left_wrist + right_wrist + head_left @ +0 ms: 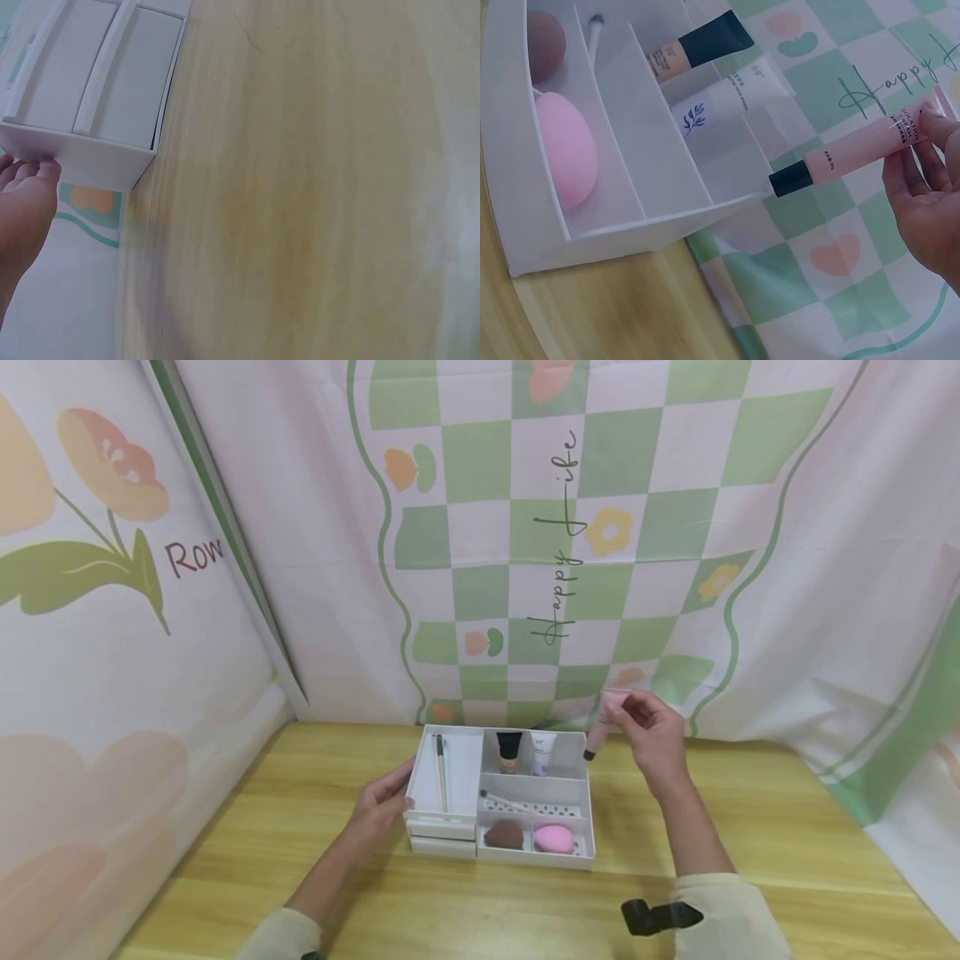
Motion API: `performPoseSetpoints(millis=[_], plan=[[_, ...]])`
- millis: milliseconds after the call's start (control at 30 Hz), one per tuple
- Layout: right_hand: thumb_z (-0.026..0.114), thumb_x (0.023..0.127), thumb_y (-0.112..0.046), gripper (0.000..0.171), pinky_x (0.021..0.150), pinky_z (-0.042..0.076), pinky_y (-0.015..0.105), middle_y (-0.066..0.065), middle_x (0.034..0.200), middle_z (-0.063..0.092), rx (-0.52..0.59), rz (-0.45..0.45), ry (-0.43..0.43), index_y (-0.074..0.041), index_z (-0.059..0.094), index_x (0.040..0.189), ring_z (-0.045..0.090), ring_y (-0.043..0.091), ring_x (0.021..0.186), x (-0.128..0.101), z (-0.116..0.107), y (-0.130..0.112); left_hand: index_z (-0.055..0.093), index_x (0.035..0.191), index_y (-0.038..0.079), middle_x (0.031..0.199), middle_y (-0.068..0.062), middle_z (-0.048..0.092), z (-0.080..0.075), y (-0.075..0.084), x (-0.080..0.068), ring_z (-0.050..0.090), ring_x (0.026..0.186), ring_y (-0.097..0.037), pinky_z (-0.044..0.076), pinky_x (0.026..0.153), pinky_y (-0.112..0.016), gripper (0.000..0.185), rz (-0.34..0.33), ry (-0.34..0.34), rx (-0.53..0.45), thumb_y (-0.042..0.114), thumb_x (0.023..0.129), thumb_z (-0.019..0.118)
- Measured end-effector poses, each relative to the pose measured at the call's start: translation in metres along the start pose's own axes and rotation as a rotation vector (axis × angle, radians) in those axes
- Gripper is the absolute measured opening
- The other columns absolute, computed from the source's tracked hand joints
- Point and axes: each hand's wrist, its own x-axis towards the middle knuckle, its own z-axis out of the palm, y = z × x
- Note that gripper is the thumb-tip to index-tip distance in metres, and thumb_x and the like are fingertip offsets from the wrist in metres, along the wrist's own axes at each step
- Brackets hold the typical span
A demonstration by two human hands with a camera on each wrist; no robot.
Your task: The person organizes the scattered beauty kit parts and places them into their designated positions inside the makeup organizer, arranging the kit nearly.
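A white organizer box (536, 861) stands on the wooden table with its open compartments facing up. My left hand (378, 806) rests against its left side, fingertips on the outer wall and thumb by the front corner. To the right, my right hand (654, 735) pinches a pink cream tube (859, 154) by its flat end. The tube's dark cap (791, 180) points down beside the back right compartment. That compartment holds a black-capped tube (509, 752) and a white tube (543, 753), both upright. In front are a small brush (504, 800), a brown makeup sponge (504, 835) and a pink makeup sponge (555, 839).
Slim brushes (441, 772) lie in the left tray of the box, above two small drawers (135, 75). A checkered curtain (551, 527) hangs right behind the table. Another printed cloth (97, 693) borders the left side. The wooden table (480, 914) extends in front of the box.
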Motion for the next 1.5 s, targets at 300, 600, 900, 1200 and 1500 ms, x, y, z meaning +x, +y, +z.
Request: performPoseSetpoints(millis=[300,600,900,1200,1500], plan=[[0.069,0.095,-0.009,0.017,0.078,0.058,0.009,-0.027,0.088,0.067,-0.114,0.035,-0.057,-0.007,0.069,0.111,0.063,-0.004,0.085,-0.005,0.015,0.005,0.027,0.158,-0.002,0.171,-0.014,0.020,-0.001,-0.001,0.000,0.018,0.159,-0.031,0.029,0.122,-0.027,0.066,0.006,0.003,-0.004,-0.002,0.094,0.047],[0.069,0.094,-0.011,0.031,0.083,0.057,0.009,-0.029,0.086,0.065,-0.140,0.110,-0.091,0.007,0.063,0.119,0.063,-0.005,0.087,-0.007,0.022,0.025,0.026,0.158,-0.003,0.171,-0.015,0.019,0.000,0.001,-0.001,0.016,0.159,-0.032,0.029,0.121,-0.024,0.066,0.017,-0.015,-0.008,-0.003,0.095,0.047],[0.067,0.094,-0.004,0.034,0.084,0.056,0.008,-0.022,0.090,0.065,-0.154,0.108,-0.123,0.011,0.060,0.124,0.062,-0.007,0.088,-0.013,0.024,0.039,0.025,0.157,-0.005,0.170,-0.018,0.018,0.000,0.001,-0.001,0.015,0.158,-0.036,0.035,0.116,-0.014,0.066,0.036,-0.016,-0.026,-0.004,0.094,0.047],[0.065,0.095,-0.001,0.031,0.086,0.053,0.005,0.028,0.122,0.067,-0.261,0.102,-0.170,0.011,0.061,0.124,0.059,-0.014,0.090,-0.015,0.021,0.046,0.025,0.158,-0.003,0.171,-0.015,0.019,0.000,0.001,0.000,0.017,0.159,-0.031,0.032,0.118,-0.018,0.066,0.027,-0.022,-0.010,-0.003,0.095,0.046],[0.065,0.092,0.005,0.032,0.082,0.054,0.005,0.035,0.120,0.067,-0.287,0.043,-0.210,0.013,0.062,0.122,0.060,-0.015,0.087,-0.016,0.018,0.048,0.024,0.158,-0.004,0.171,-0.015,0.018,0.000,0.001,0.000,0.016,0.159,-0.032,0.031,0.119,-0.019,0.068,0.030,-0.024,-0.018,-0.005,0.093,0.046]])
